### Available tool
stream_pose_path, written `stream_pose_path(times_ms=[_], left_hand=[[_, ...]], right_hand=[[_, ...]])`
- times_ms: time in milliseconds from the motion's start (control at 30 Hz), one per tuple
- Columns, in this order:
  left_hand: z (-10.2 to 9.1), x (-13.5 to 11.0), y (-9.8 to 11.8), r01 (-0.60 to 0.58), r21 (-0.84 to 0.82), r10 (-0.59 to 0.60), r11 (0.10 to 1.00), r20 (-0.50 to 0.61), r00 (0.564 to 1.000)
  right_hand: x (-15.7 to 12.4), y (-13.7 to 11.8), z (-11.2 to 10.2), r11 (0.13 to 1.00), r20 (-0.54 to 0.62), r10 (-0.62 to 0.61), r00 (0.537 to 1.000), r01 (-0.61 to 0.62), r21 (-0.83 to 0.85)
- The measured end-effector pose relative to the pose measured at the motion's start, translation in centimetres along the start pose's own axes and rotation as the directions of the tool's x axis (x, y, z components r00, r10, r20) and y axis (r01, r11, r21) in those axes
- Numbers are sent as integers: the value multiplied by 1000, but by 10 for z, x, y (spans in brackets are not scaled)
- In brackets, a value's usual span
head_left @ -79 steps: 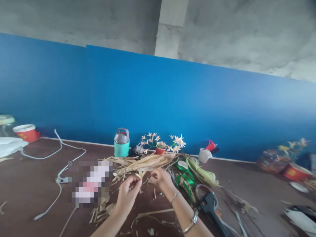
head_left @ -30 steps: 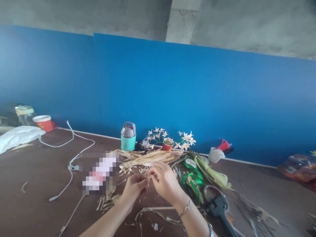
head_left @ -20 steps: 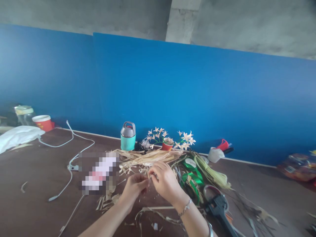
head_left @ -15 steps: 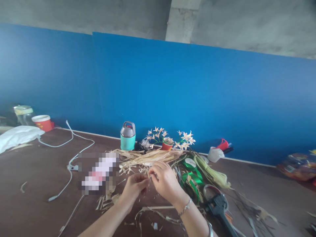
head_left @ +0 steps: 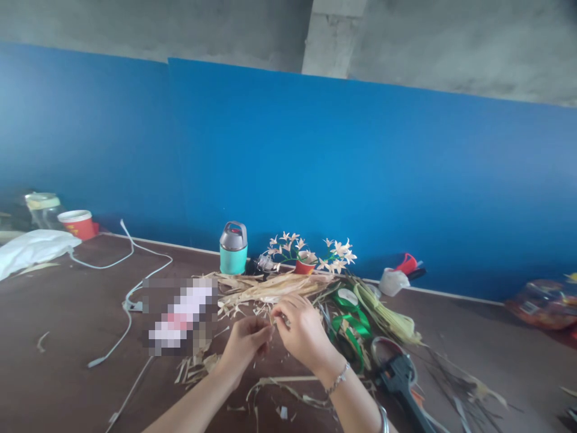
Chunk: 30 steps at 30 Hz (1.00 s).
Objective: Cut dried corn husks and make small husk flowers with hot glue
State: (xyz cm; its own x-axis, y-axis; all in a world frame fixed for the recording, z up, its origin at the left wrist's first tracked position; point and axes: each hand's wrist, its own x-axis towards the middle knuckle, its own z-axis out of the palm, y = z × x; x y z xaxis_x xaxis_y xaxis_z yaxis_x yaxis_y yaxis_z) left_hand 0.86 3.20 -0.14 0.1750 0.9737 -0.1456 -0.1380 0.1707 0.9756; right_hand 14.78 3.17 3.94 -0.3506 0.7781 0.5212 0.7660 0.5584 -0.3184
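My left hand (head_left: pixel 247 346) and my right hand (head_left: pixel 301 328) meet above the middle of the brown table, both closed in a pinch with fingertips almost touching. Whatever sits between the fingertips is too small to name. Just beyond the hands lie pale dried husk strips (head_left: pixel 274 285) in a heap. Cream flowers on green stems (head_left: pixel 339 255) rise behind them beside a red cup (head_left: pixel 305 264). Right of my right hand is a coil of green ribbon (head_left: pixel 356 325), with a bundle of pale green strands (head_left: pixel 390 313) next to it. Husk scraps (head_left: pixel 198 368) are scattered around my left forearm.
A turquoise flask (head_left: pixel 233 255) stands against the blue partition (head_left: pixel 270 150). A tape dispenser (head_left: pixel 399 376) lies near my right forearm. White cables (head_left: pixel 130 294) run across the left side beside a blurred-out object (head_left: pixel 183 316). A red tub (head_left: pixel 77 224) is at far left.
Almost nothing differs. Both hands keep the same place and pinch, with only a slight shift at the fingertips.
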Motion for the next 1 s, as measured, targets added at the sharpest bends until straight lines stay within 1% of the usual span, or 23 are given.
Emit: stream_pose_path(times_ms=[233,600,733,800,867,933,1000], left_hand=[[-1,2,-4,-1,-9,1,1000,7,1000],[-1,1,-3,12,16,-12,1000,-9,1000],[-1,3,-5,6,28,-6,1000,-12,1000],[-2,3,-5,-21,35,21,999,-11,1000],[-3,3,-4,-71,37,72,997,-21,997],[-4,3,-2,-151,32,153,988,-53,987],[-5,2,-1,-235,31,236,972,-90,967]], right_hand=[[0,-1,-1,1000,14,-7,1000,8,-8],[1,-2,0,1000,31,-3,1000,3,-2],[1,-7,-4,1000,39,-2,999,2,0],[2,-9,-8,1000,26,-3,1000,2,29],[3,-9,-13,995,-14,16,1000,-14,97],[4,-8,-16,979,-81,96,992,-79,188],[5,-4,-17,943,-116,220,969,-181,281]])
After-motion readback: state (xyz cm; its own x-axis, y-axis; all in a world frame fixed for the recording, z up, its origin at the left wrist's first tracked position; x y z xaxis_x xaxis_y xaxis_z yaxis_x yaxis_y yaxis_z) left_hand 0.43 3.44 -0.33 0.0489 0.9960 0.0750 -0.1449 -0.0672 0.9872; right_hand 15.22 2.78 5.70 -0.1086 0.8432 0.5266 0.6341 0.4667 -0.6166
